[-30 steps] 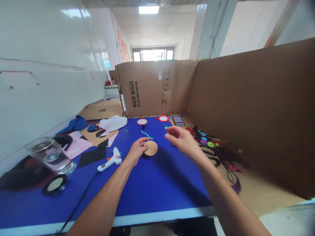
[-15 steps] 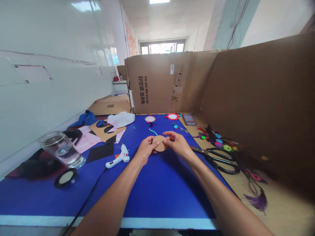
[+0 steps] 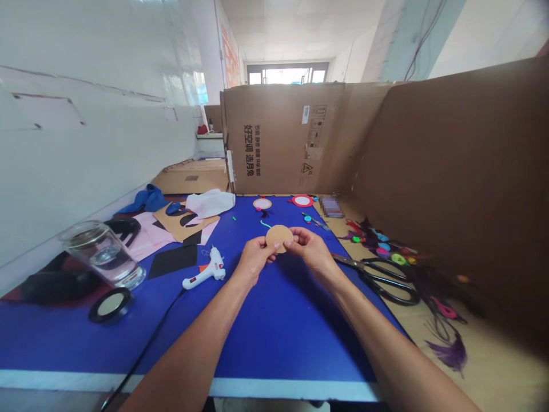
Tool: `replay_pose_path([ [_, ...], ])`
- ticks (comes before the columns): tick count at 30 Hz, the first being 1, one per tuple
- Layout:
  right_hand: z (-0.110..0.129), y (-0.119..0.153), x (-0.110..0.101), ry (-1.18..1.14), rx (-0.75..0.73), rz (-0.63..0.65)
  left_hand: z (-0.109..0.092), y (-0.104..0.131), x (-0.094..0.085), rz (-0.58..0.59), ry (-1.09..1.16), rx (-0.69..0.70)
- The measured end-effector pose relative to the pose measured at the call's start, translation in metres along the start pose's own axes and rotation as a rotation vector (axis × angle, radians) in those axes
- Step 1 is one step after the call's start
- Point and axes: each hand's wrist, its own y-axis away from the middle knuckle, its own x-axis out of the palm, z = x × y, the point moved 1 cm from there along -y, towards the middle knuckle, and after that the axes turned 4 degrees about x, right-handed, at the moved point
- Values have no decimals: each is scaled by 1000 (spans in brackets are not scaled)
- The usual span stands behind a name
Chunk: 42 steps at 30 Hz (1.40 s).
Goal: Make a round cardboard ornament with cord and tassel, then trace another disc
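A round tan cardboard disc (image 3: 278, 238) is held up over the blue table by both hands. My left hand (image 3: 256, 256) pinches its lower left edge, thumb on the front face. On the right edge, my right hand (image 3: 307, 247) grips it between thumb and fingers. A light green cord (image 3: 266, 224) shows just behind the disc's upper left; whether it is joined to the disc I cannot tell. Left of the hands lies a white glue gun (image 3: 207, 271). Large black-handled scissors (image 3: 381, 277) rest to the right.
A glass jar (image 3: 107, 257) and its round lid (image 3: 110, 305) stand at left, near fabric and a cut cardboard sheet (image 3: 182, 222). Two round pieces, one red-rimmed (image 3: 302, 201), lie at the back. Tassels and colourful buttons (image 3: 383, 247) are at right. Tall cardboard (image 3: 274, 143) walls the back.
The disc has turned to face the camera more fully and risen slightly. My right fingers have closed onto its edge. The whole view has shifted a little.
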Motion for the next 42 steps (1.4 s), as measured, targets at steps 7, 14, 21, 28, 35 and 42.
replay_pose_path([
  [7, 2, 4, 2, 84, 63, 117, -2, -2, -5, -15, 6, 15],
  [14, 2, 3, -1, 84, -3, -9, -4, 2, -2, 80, -4, 26],
  [21, 0, 7, 5, 119, 42, 82, -5, -1, -4, 13, 53, 73],
  [28, 1, 10, 7, 114, 49, 73, -4, 0, -2, 10, 19, 122],
  [35, -2, 8, 5, 72, 56, 80, -5, -2, -3, 18, 99, 114],
  [42, -3, 8, 2, 50, 107, 62, -6, -1, -3, 22, 66, 133],
])
